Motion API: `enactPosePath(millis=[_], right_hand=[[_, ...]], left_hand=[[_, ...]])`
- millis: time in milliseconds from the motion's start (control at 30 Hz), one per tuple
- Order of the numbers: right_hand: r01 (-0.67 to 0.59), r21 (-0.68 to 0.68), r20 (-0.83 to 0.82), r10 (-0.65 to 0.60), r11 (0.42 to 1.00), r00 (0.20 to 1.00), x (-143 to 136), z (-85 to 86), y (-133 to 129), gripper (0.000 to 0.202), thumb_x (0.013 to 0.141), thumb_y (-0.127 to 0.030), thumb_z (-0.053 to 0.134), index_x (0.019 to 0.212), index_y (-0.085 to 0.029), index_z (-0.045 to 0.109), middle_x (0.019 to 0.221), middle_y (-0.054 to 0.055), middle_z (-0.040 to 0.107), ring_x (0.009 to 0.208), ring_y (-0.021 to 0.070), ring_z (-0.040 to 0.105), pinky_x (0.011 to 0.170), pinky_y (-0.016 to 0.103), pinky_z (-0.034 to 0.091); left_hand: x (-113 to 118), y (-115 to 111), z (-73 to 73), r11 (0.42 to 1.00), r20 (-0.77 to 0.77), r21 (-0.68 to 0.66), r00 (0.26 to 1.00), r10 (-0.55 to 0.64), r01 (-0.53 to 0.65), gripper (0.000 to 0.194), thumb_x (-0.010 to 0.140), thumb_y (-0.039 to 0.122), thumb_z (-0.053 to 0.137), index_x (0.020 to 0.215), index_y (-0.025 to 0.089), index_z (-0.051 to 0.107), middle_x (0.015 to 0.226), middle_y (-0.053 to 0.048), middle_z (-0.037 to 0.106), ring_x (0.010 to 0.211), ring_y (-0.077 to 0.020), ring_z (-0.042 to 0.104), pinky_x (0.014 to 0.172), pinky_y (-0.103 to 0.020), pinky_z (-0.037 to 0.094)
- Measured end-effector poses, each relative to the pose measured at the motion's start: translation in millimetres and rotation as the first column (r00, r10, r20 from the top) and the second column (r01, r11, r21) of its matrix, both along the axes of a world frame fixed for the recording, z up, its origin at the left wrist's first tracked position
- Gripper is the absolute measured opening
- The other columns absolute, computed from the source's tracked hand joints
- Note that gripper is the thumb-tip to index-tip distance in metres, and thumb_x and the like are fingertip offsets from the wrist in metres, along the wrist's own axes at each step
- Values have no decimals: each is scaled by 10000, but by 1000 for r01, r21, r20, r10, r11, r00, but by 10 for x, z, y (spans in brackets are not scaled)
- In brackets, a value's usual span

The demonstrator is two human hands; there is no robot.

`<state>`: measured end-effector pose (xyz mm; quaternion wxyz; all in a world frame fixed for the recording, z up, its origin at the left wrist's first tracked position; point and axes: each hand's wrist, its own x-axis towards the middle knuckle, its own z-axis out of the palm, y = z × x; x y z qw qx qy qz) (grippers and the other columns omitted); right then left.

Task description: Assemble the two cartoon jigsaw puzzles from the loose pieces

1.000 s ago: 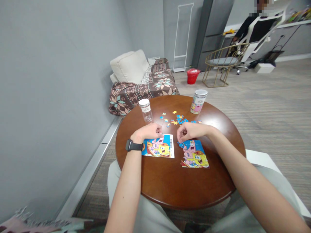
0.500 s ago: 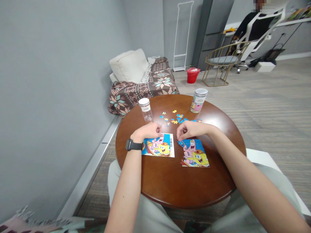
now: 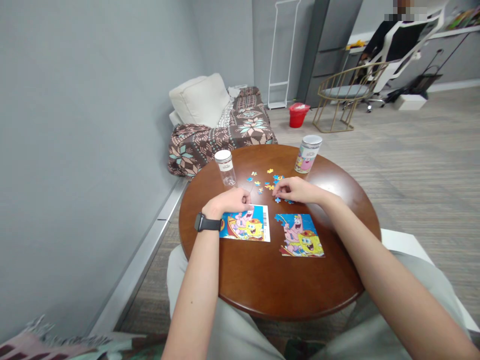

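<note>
On the round table lies a picture card (image 3: 247,225) of two cartoon figures, with a white right edge. My left hand (image 3: 230,201) rests at its top edge, fingers curled together; whether they grip anything is too small to make out. Right of the card is a partly joined puzzle (image 3: 303,236) with the same figures and an uneven left side. Beyond it, my right hand (image 3: 292,190) is over the loose pieces (image 3: 271,187), fingertips pinched together low at the tabletop. Blue pieces show just under that hand, and what is between the fingertips is hidden.
A clear jar (image 3: 226,169) with a white lid stands at the table's back left, a printed jar (image 3: 308,154) at the back right. Behind the table (image 3: 262,285) are a covered couch (image 3: 243,120), a red bin (image 3: 298,116), a gold chair (image 3: 345,92) and a seated person.
My right hand has moved up from the puzzle's top left corner to the loose pieces. A blue piece now shows below its fingers. My left hand has stayed in place.
</note>
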<state>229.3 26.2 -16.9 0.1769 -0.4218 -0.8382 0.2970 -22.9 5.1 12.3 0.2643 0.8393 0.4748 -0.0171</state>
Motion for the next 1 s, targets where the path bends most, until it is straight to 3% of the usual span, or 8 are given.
enactPosePath(millis=[400,500,667,1000], right_hand=[[23,-81,-27,-25,996,999,-16,43,-32,176,732,-254,625,839,-152,721,790,40,734,670,135,632,641,239,477],[-16,-202,-78,0,979,997,-18,92,-76,233,703,-315,681,846,-137,722,746,45,725,666,148,635,634,250,479],[-200,-445,-116,165,873,979,-63,190,-201,235,668,-331,721,812,-146,722,742,36,729,679,148,653,637,246,489],[-226,-429,-39,232,874,972,-144,243,-265,276,666,-382,734,823,-155,726,693,14,698,594,110,572,571,231,424]], left_hand=[[22,-23,50,1000,-8,-7,1000,6,-6,162,729,321,585,675,173,549,597,24,524,563,-109,451,529,-234,314],[13,-15,39,1000,1,1,1000,-2,2,169,723,332,591,671,176,549,597,22,530,567,-114,452,530,-240,315],[2,2,8,1000,10,1,1000,1,-1,169,723,332,594,671,177,551,611,20,547,567,-113,461,528,-241,317],[-3,6,4,1000,4,14,1000,0,0,218,728,390,601,708,176,565,660,12,567,580,-112,458,528,-250,304]])
